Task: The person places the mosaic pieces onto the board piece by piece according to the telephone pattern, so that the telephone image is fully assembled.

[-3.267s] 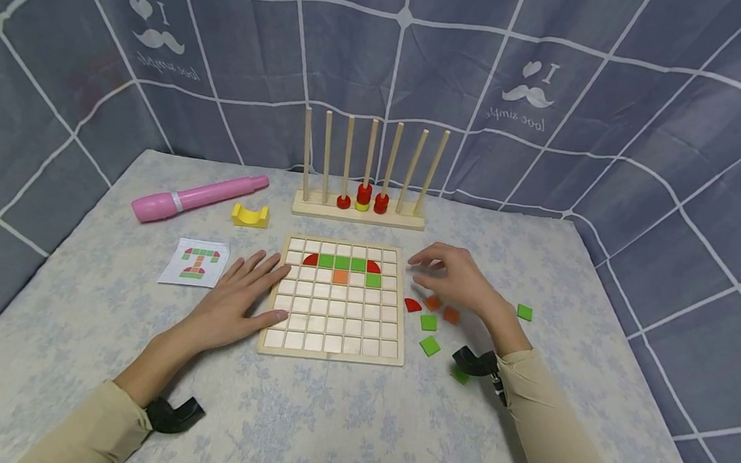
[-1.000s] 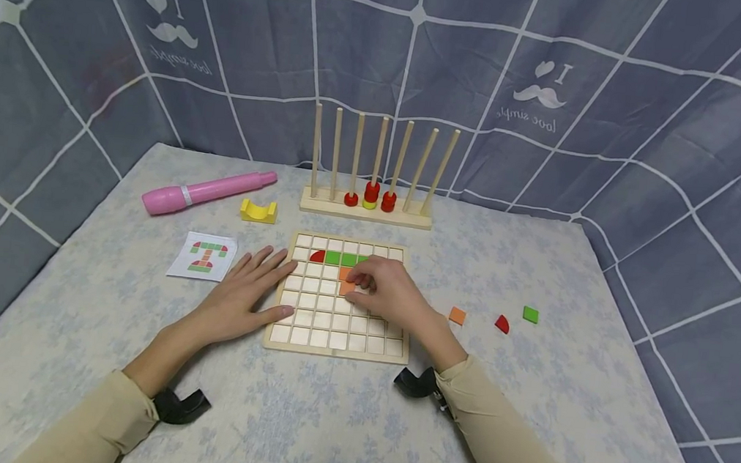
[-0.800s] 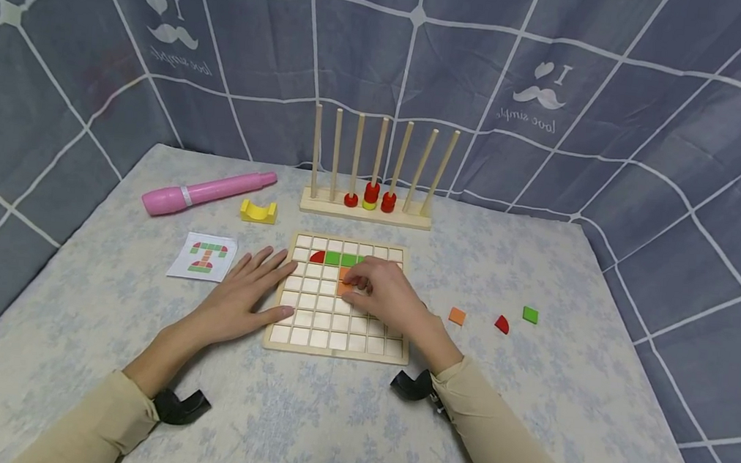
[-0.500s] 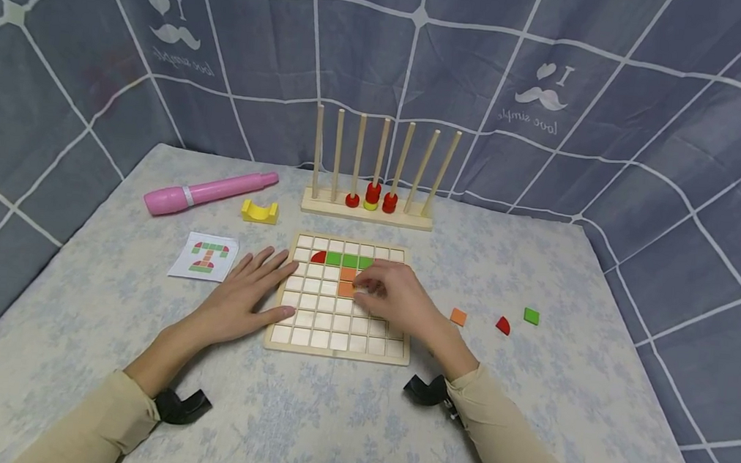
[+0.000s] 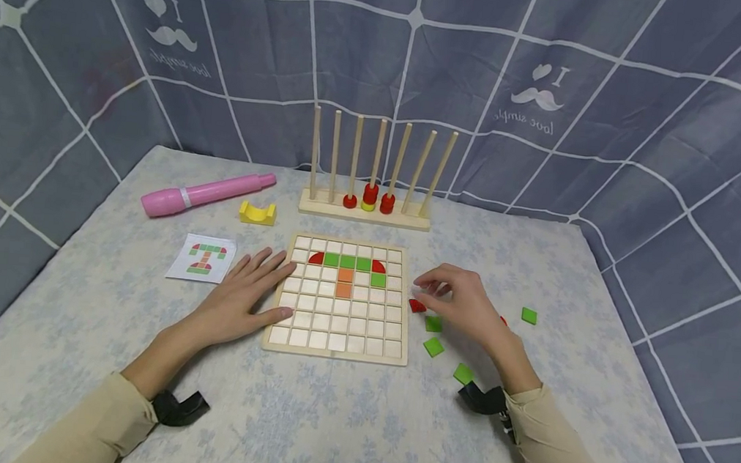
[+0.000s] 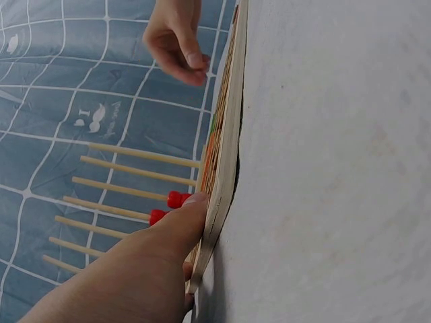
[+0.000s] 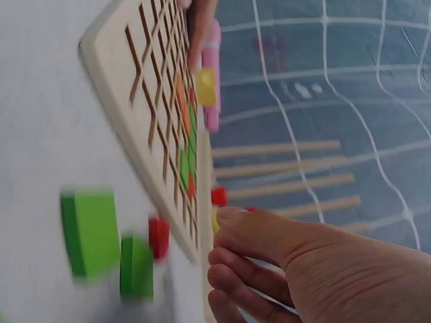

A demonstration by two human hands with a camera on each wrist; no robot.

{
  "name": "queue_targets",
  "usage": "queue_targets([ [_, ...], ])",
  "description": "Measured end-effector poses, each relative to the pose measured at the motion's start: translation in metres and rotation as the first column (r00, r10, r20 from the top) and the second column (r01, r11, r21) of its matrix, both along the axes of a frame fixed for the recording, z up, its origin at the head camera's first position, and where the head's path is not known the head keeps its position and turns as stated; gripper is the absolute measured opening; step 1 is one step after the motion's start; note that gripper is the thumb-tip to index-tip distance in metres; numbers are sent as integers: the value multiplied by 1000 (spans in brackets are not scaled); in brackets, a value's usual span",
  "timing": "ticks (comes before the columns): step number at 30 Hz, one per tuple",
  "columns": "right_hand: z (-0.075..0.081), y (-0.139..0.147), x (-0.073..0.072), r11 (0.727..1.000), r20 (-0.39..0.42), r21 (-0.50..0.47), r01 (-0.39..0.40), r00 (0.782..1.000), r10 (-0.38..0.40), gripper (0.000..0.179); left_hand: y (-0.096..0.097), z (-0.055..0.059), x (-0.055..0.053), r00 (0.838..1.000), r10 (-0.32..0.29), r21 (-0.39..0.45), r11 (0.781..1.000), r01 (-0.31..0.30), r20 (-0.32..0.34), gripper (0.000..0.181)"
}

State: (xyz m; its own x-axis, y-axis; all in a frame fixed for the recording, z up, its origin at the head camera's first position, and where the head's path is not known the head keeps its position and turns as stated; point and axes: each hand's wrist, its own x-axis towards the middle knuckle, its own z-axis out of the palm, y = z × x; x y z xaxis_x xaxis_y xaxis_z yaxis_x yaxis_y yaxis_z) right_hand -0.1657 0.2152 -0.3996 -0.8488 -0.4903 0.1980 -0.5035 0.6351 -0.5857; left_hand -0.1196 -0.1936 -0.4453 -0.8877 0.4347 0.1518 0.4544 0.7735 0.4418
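A wooden grid board [image 5: 333, 355] lies mid-table with red, green and orange pieces set in its cells. Two orange tiles [image 5: 344, 283] stand in a column under the green row [image 5: 348, 262]. My left hand [image 5: 237, 295] rests with straight fingers at the board's left edge; the left wrist view shows its thumb [image 6: 194, 208] on the frame. Right of the board, my right hand [image 5: 460, 302] hovers over loose pieces, fingers loosely bent, nothing visible between them. Close by lie a red quarter-round piece [image 5: 417, 306] and green tiles [image 5: 434, 324]. The hand hides part of another red piece [image 5: 504, 321].
A pattern card [image 5: 201, 259] lies left of the left hand. Behind it are a pink flashlight-shaped object [image 5: 205, 193] and a yellow notched block [image 5: 257, 213]. A wooden peg stand [image 5: 364, 215] with red and yellow beads stands at the back. Another green tile [image 5: 529, 316] lies far right.
A second orange tile now sits below the first on the board. My right hand, over the board half a second ago, has moved right to the loose pieces. The left hand stays put.
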Motion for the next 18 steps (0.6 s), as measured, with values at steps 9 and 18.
queue_targets([
  [9, -7, 53, 6, 990, -43, -19, 140, 989, -141, 20, 0, 0, -1, 1000, -2, -10, 1000, 2, 4, 83],
  [18, -10, 70, 9, 989, 52, 12, 144, 988, -145, 28, 0, 0, -1, 1000, 2, -7, 1000, -1, 9, 82],
])
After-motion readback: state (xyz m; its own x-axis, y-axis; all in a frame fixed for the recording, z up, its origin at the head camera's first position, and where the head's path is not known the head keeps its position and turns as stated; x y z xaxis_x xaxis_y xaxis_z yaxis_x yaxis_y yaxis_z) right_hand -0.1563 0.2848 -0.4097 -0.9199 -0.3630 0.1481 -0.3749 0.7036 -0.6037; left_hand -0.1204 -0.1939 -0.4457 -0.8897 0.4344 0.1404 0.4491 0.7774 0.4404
